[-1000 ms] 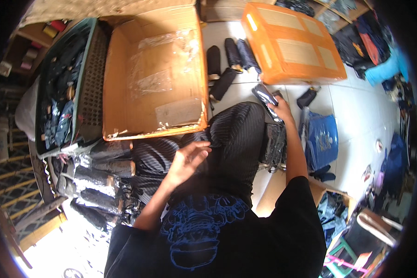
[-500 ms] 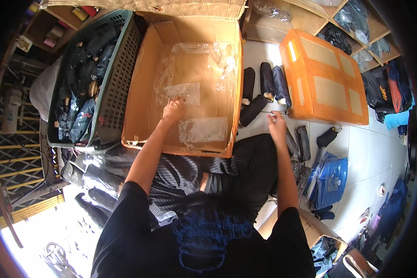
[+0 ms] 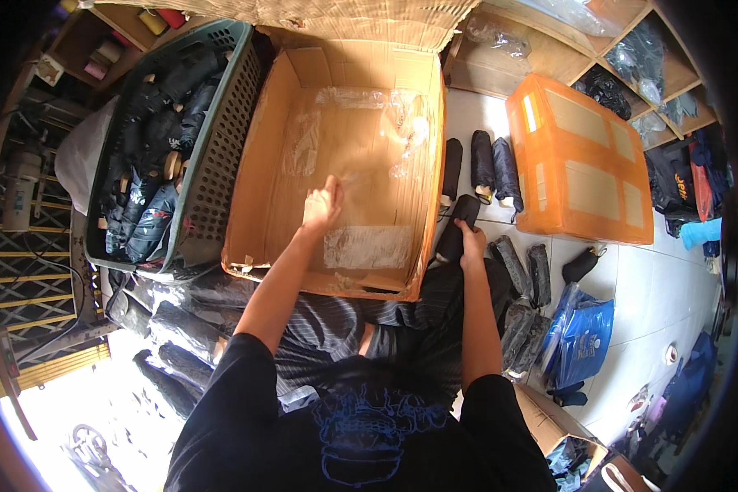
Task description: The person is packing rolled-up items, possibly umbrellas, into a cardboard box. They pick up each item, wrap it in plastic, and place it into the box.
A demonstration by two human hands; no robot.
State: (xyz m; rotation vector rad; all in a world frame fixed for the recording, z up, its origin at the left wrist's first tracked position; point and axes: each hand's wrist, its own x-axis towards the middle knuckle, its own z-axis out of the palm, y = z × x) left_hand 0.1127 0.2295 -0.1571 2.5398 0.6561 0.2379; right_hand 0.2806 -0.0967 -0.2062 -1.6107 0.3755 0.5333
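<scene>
My left hand is closed in a pinch over an open cardboard box in front of me. A faint, blurred clear plastic sleeve shows at its fingertips, hard to see against the cardboard. Another clear sleeve lies flat in the box near its front side. Just right of the box, my right hand is wrapped round a black folded umbrella, which slants beside the box wall. Beyond it, two dark folded umbrellas lie side by side on the tiles.
A green basket full of dark folded umbrellas stands left of the box. To the right is a taped orange carton. Wrapped umbrellas and a blue plastic package lie on the floor nearer me. Wooden shelves stand behind.
My right hand has moved down and left and taken hold of the black umbrella. The clear sleeve under my left hand has left its flat place in the box. The view has shifted slightly.
</scene>
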